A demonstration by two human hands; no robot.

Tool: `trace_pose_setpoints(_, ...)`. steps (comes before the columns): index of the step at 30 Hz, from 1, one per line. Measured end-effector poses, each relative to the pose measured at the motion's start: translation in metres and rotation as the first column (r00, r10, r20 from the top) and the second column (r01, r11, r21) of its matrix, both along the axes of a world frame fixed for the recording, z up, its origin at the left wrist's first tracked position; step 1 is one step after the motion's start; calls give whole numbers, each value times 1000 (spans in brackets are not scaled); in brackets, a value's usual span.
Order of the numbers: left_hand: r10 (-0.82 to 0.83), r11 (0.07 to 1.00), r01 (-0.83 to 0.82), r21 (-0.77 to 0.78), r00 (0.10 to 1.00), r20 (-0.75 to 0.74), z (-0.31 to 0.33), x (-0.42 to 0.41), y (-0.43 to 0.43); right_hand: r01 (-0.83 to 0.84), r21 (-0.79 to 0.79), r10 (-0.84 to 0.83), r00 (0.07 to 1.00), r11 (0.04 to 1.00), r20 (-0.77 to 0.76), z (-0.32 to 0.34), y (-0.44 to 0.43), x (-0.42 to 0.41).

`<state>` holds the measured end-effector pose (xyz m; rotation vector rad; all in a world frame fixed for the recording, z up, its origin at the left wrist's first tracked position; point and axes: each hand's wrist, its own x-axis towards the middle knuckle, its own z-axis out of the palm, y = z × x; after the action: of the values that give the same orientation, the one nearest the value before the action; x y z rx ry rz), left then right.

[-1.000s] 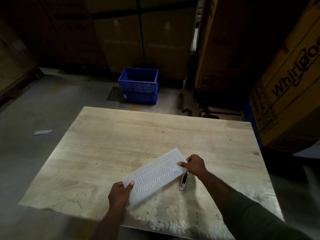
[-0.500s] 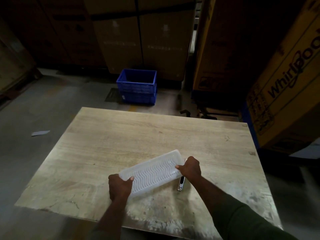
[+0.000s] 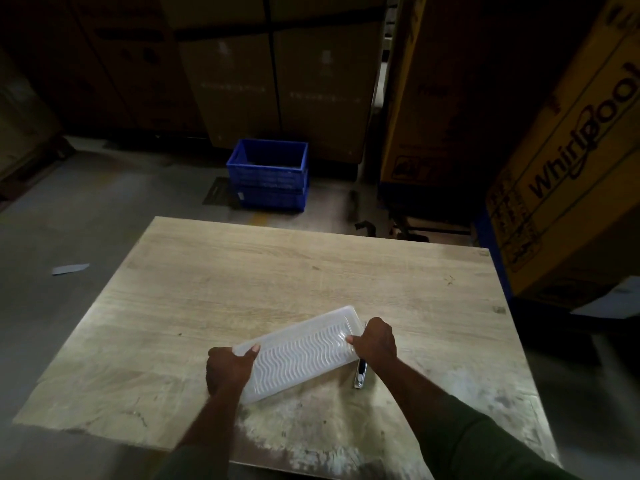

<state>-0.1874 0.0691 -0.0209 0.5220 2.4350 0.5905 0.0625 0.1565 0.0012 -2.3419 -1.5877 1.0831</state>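
Note:
A translucent white plastic tray (image 3: 301, 355) with a wavy ribbed bottom lies slanted on the near part of the wooden table (image 3: 311, 278). My left hand (image 3: 230, 370) grips its near left end, thumb over the rim. My right hand (image 3: 375, 341) grips its far right end, thumb on the inside. A small dark and metallic tool (image 3: 360, 374) lies on the table just under my right hand, partly hidden by it.
A blue plastic crate (image 3: 268, 174) stands on the floor beyond the table. Tall cardboard boxes line the back, and a yellow Whirlpool carton (image 3: 568, 161) leans at the right. A scrap of paper (image 3: 69, 269) lies on the floor at left.
The tray's near edge has come up so it now shows its hollow inside, and both hands have closed tighter round its ends. The tray shifted slightly towards me.

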Motion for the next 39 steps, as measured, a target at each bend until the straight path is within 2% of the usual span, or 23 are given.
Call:
trace_pose_setpoints(6, -38, 999, 40, 27, 996, -76, 8, 5, 0, 5, -2, -5, 1000, 1000, 28, 1, 0, -3)
trace_pose_setpoints(11, -194, 979, 202, 24, 962, -195, 8, 6, -3, 29, -21, -29, 1000, 999, 3, 5, 4, -4)
trace_pose_setpoints(15, -196, 975, 214, 62, 956, -216, 9, 6, -5, 51, -55, -52, 998, 997, -27, 1, 1, 4)
trace_pose_setpoints(22, -58, 986, 56, 155, 998, 8, 27, 6, 0, 59, -37, -60, 998, 998, -18, 6, 0, 7)
trace_pose_setpoints(27, -107, 987, 80, 137, 972, 208, 28, 3, 9, 54, -72, -58, 997, 996, -46, 18, 9, 6)
trace_pose_setpoints(29, -83, 988, 35, 147, 940, 332, 24, 0, 1, 53, -78, -60, 994, 996, -87, 17, 7, 12)
trace_pose_setpoints(32, -35, 969, -111, 223, 826, 563, 19, -2, -8, 101, -31, -104, 982, 994, -155, 8, 2, 20)
trace_pose_setpoints(37, -58, 896, -245, 370, 762, 644, 30, -17, -12, 237, 79, -177, 873, 968, -455, 10, -7, 25)
trace_pose_setpoints(39, -22, 828, -405, 388, 668, 744, 29, -39, -23, 294, 83, -215, 837, 952, -503, 6, -13, 32)
